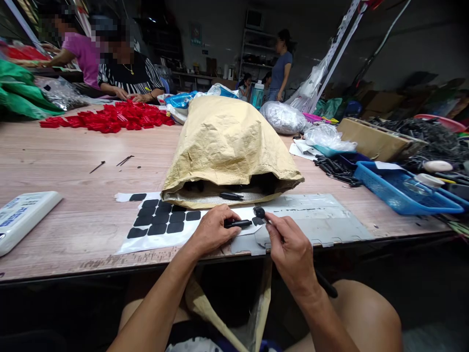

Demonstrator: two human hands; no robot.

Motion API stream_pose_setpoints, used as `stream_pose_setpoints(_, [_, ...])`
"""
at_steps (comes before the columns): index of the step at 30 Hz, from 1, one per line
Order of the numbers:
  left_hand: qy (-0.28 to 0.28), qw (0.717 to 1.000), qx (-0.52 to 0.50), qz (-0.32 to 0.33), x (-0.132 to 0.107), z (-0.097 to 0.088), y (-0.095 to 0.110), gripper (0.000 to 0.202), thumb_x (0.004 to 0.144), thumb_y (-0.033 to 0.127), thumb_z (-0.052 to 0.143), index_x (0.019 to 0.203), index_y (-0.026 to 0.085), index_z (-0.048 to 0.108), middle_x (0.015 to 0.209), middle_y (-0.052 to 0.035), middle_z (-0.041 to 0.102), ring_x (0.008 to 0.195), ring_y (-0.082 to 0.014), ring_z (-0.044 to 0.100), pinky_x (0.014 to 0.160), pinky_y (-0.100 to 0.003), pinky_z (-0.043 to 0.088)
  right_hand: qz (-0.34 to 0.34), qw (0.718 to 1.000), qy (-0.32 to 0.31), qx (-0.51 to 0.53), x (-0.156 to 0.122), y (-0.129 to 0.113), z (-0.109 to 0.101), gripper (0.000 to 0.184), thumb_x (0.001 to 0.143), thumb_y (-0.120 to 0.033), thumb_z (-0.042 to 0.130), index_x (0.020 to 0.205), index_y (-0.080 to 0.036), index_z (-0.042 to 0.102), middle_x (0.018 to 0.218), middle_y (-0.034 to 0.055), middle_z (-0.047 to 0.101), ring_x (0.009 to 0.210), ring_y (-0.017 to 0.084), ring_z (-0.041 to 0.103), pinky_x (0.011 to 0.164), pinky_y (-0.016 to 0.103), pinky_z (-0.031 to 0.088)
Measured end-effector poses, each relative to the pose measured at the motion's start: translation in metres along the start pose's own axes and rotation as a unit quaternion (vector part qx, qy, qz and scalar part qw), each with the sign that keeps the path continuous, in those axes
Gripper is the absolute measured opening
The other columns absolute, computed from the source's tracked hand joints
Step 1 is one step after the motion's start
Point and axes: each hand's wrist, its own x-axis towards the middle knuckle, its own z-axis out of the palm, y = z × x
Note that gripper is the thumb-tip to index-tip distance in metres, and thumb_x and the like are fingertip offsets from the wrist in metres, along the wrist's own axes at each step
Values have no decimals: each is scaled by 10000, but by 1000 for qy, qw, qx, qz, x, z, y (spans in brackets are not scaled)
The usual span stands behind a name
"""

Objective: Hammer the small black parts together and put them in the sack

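My left hand [214, 231] is closed around a slim black pen-like piece [240, 223], its end pointing right, just above the table edge. In my right hand [291, 247], thumb and fingers pinch the thin shaft of a small tool with a round black head [259, 212]; its exact kind I cannot make out. The head sits close to the black piece's tip. Beneath and left of my hands lies a white sheet of black rounded-square stickers [157, 228]. A tan paper sack [230, 142] faces me with its mouth open, another black piece [231, 196] lying inside its lip.
Grey sheeting [315, 226] covers the table's front right. A blue basket [399, 195] and loose black pieces [335, 171] stand beyond it. A white box [27, 217] sits at left, with red parts [117, 116] farther back. Co-workers sit behind these; another person [281, 66] stands at the back.
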Motion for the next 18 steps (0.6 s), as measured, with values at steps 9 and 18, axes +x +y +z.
stream_pose_setpoints(9, [-1, 999, 36, 5, 1, 0, 1, 198, 714, 222, 734, 911, 215, 715, 888, -13, 638, 887, -201, 581, 808, -315, 458, 31, 981, -3, -191, 20, 56, 7, 253, 925, -233, 541, 1111, -244, 713, 911, 42, 661, 885, 205, 540, 783, 314, 384])
stream_pose_setpoints(18, [-6, 999, 46, 2, 1, 1, 3, 186, 777, 292, 726, 950, 223, 726, 889, -18, 630, 882, -200, 577, 794, -311, 457, 38, 977, 15, -211, 15, 53, 11, 256, 934, -244, 534, 1131, -259, 697, 932, 41, 651, 875, 204, 498, 767, 318, 336])
